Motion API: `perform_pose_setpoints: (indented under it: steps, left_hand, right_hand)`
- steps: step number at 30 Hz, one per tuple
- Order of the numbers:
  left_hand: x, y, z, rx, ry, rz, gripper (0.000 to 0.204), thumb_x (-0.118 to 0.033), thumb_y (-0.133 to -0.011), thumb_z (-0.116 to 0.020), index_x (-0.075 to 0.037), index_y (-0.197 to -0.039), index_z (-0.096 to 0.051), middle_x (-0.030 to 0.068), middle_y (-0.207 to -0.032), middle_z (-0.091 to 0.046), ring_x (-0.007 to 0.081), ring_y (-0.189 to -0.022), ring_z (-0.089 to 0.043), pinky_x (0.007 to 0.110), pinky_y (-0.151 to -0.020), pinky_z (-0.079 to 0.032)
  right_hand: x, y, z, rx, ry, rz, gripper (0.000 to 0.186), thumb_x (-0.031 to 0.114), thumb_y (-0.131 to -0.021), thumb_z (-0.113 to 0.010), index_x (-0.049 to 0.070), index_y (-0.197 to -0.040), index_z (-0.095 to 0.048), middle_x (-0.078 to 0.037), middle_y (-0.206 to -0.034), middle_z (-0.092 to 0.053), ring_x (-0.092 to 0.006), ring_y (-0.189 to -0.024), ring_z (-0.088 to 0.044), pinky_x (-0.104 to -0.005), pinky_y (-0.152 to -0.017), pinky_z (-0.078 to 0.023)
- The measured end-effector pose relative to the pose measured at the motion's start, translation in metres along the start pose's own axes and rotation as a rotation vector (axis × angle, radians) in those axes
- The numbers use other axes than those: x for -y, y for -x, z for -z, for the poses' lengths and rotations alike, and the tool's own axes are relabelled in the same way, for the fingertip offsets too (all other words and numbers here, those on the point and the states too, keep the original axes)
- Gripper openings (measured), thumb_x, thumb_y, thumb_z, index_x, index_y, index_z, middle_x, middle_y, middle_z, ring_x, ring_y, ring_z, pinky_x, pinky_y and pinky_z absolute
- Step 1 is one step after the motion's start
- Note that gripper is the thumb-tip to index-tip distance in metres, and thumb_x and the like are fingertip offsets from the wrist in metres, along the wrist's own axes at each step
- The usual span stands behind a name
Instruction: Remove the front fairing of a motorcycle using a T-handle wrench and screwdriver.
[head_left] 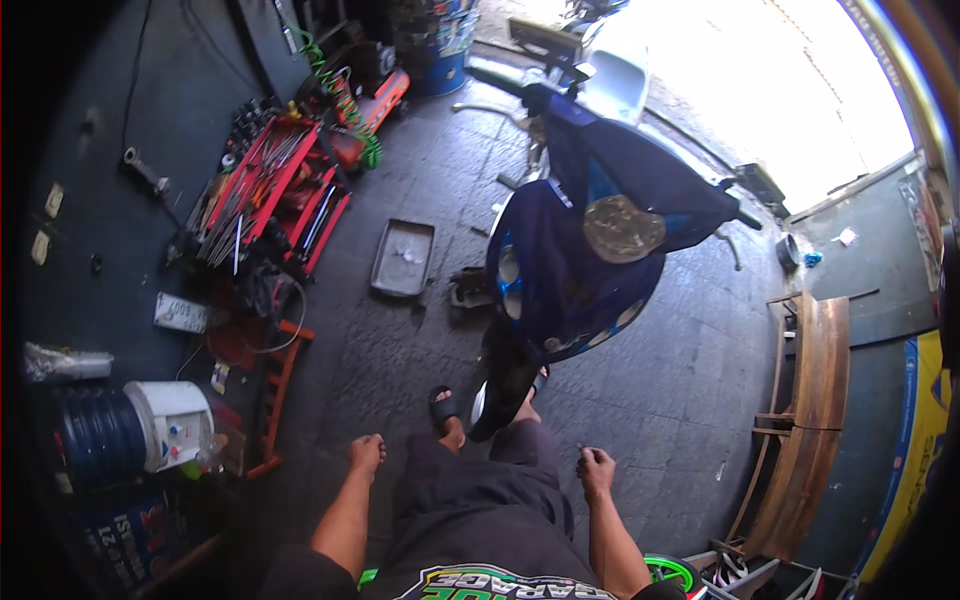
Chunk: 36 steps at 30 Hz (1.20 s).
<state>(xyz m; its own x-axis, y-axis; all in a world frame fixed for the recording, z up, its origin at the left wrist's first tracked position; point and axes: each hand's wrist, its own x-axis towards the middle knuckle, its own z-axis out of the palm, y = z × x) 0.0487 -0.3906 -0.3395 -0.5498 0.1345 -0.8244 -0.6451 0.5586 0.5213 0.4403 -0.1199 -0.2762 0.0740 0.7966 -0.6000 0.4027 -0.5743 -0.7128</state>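
Observation:
A dark blue motor scooter (560,262) stands in front of me, its front wheel between my feet. My left hand (368,454) hangs to the left of the wheel with loosely curled fingers, and nothing shows in it. On the other side, my right hand (597,470) is also curled closed, with nothing visible inside. Both hands are apart from the scooter. Handlebar grips, a round headlight (622,228) and the front fender (503,375) are in view. A shallow metal tray (403,258) lies on the floor to the scooter's left.
A red tool cart (275,195) full of hand tools lines the left wall, beside a coiled green hose (320,65). Nearer stand a white water dispenser (172,425) and a dark blue drum (97,435). A wooden bench (812,400) runs along the right wall. The doorway is bright.

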Motion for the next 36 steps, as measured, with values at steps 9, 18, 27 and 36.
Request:
perform_pose_setpoints:
  steps: [9, 18, 27, 36]
  left_hand:
    - [-0.062, 0.008, -0.135, 0.344, -0.114, -0.136, 0.020, -0.022, -0.091, -0.058, -0.004, -0.084, -0.062, 0.0052, -0.070, -0.061, 0.0140, -0.057, -0.059, 0.027, -0.051, -0.048]
    - [-0.121, -0.037, -0.283, 0.452, 0.032, 0.183, 0.050, -0.050, -0.093, -0.045, -0.003, -0.104, -0.061, 0.0125, -0.089, -0.066, 0.0255, -0.072, -0.065, 0.038, -0.061, -0.053]
    - [-0.122, -0.038, -0.366, 0.494, 0.632, 0.241, 0.065, -0.059, -0.093, -0.034, -0.008, -0.129, -0.052, 0.0073, -0.118, -0.061, 0.0229, -0.103, -0.061, 0.040, -0.090, -0.050]
    - [-0.122, -0.037, -0.389, 0.540, 1.039, 0.058, 0.061, -0.054, -0.094, -0.035, -0.007, -0.130, -0.050, 0.0077, -0.122, -0.059, 0.0227, -0.107, -0.060, 0.037, -0.092, -0.049]
  right_hand:
    - [0.079, -0.052, -0.028, -0.040, 0.214, 0.249, 0.022, 0.018, -0.089, -0.061, -0.003, -0.094, -0.065, -0.006, -0.075, -0.064, -0.0128, -0.061, -0.059, -0.0271, -0.056, -0.049]
    - [0.304, -0.110, -0.079, 0.065, -0.023, 0.654, 0.044, 0.017, -0.086, -0.064, 0.002, -0.126, -0.052, -0.007, -0.076, -0.062, -0.0120, -0.062, -0.055, -0.0277, -0.056, -0.045]
    - [0.351, -0.134, -0.085, 0.230, 0.193, 0.714, 0.050, 0.017, -0.088, -0.062, 0.003, -0.133, -0.046, -0.015, -0.099, -0.067, -0.0137, -0.090, -0.062, -0.0268, -0.075, -0.049]
    - [0.372, -0.175, -0.071, 0.562, 0.509, 1.006, 0.039, 0.018, -0.087, -0.065, 0.000, -0.121, -0.058, -0.010, -0.118, -0.063, -0.0170, -0.105, -0.058, -0.0321, -0.090, -0.046]
